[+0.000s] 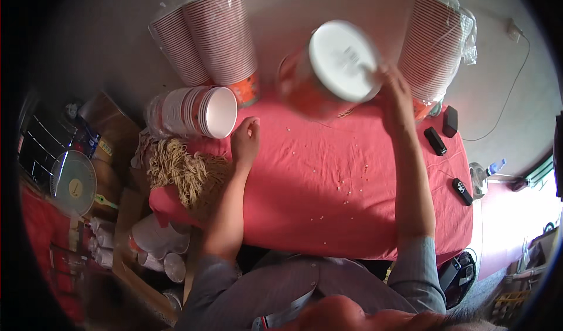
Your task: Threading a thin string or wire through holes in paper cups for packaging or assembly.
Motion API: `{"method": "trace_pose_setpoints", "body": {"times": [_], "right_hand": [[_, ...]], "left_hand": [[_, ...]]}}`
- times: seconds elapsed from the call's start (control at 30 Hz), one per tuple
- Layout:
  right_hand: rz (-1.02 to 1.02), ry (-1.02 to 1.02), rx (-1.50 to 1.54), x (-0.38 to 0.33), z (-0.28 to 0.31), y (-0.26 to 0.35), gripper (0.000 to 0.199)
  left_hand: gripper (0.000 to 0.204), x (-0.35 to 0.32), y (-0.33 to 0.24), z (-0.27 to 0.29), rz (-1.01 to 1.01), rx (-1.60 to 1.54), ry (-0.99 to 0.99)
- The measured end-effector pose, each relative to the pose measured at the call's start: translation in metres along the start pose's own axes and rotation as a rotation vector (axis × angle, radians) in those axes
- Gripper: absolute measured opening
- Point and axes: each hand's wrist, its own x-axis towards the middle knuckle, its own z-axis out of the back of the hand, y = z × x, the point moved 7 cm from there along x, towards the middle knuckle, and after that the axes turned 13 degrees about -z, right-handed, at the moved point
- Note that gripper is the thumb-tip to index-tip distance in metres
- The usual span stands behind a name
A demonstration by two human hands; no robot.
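Note:
My right hand (pixel 395 87) grips the rim of a paper bucket (pixel 346 61) at the far middle of the table. The bucket is tilted, its white round end turned up toward me, its orange side blurred by motion. My left hand (pixel 246 140) is loosely closed above the cloth, with nothing seen in it. Just left of it, a stack of white paper buckets (pixel 220 113) lies on its side in clear plastic, open mouth facing right. Below that stack, a heap of tan strings (pixel 182 170) hangs over the table's left edge.
Tall bucket stacks (pixel 220 38) stand at the back left, and another stack (pixel 437 43) at the back right. Small crumbs dot the red tablecloth (pixel 293 196). Black devices (pixel 434 141) lie along its right edge. A cardboard box (pixel 132 237) with cups sits below left.

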Motion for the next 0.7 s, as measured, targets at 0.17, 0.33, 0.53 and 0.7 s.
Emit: {"method": "trace_pose_setpoints", "body": {"times": [0.17, 0.33, 0.53, 0.7], "right_hand": [[0.075, -0.222, -0.159, 0.049, 0.010, 0.059, 0.052], [-0.035, -0.255, -0.234, 0.124, 0.019, 0.053, 0.064], [-0.199, -0.228, -0.392, 0.169, 0.002, 0.036, 0.072], [-0.261, -0.251, -0.438, 0.176, 0.007, 0.015, 0.073]], "left_hand": [[0.022, 0.003, -0.026, -0.013, -0.032, 0.038, 0.113], [0.021, 0.006, -0.030, -0.019, -0.127, 0.028, 0.152], [0.019, 0.005, -0.018, -0.011, -0.150, 0.038, 0.103], [0.018, 0.005, -0.025, -0.015, -0.159, 0.047, 0.129]]}}
